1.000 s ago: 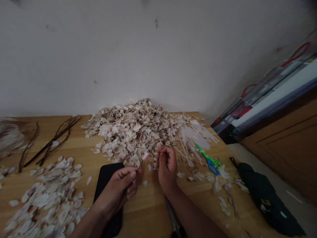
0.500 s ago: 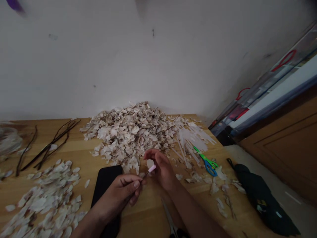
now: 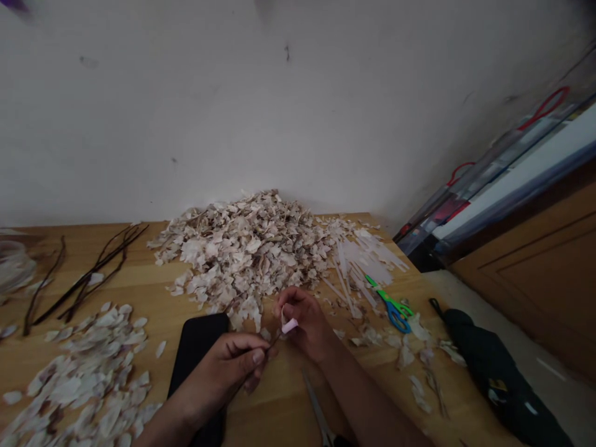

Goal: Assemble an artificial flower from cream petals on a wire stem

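Behind the heap (image 3: 254,245) of pale, dry flakes, a grey wall (image 3: 209,112) is seen, and beneath the heap a wooden table (image 3: 274,403) is spread. A lower pile of loose petals (image 3: 88,379) is scattered to the left of the heap, on its near side. To the heap's right and nearer, a dark green umbrella (image 3: 493,366) is laid, folded. Dark twigs (image 3: 100,273) are set crosswise on its left, and white strips (image 3: 363,257) are fanned out just beside its right edge. A black phone (image 3: 198,338) is placed near the heap's front, partly covered by the left forearm.

Directly before the heap, the left hand (image 3: 237,366) and the right hand (image 3: 307,326) are held close together. Green-and-blue scissors (image 3: 393,307) are left to the heap's right; grey-bladed scissors (image 3: 319,413) are partly hidden in front of it.

A thin, dark stem (image 3: 274,341) is pinched between the left thumb and fingers, in front of the heap. Its pink tip (image 3: 290,326) is pointed toward the right hand, by whose fingertips a pale petal (image 3: 283,315) is grasped beside the tip.
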The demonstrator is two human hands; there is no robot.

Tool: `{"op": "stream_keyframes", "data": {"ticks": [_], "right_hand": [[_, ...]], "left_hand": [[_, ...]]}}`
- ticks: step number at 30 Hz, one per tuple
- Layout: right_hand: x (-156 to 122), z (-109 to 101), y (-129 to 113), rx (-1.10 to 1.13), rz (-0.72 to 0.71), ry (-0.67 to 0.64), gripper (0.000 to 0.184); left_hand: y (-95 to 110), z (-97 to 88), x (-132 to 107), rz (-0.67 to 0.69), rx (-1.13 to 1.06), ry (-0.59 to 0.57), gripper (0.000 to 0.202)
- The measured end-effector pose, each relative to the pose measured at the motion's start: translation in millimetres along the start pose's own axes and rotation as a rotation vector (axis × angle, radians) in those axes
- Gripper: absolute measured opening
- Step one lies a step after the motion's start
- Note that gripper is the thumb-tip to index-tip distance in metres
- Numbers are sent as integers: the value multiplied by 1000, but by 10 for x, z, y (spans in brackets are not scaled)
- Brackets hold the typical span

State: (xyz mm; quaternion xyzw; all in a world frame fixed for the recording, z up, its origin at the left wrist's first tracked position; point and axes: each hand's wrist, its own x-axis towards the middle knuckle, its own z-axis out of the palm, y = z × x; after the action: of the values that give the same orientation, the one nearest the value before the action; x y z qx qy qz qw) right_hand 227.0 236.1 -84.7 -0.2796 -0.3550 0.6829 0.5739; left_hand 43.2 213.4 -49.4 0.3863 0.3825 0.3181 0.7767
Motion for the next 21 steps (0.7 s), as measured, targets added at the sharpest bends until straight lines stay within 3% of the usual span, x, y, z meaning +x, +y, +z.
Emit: {"op": "stream_keyframes", "data": {"ticks": [21], "right_hand": [[1,11,-19,2,34,0,31]], "left_hand": [[-58,-46,12,12,14,-27,35]]}}
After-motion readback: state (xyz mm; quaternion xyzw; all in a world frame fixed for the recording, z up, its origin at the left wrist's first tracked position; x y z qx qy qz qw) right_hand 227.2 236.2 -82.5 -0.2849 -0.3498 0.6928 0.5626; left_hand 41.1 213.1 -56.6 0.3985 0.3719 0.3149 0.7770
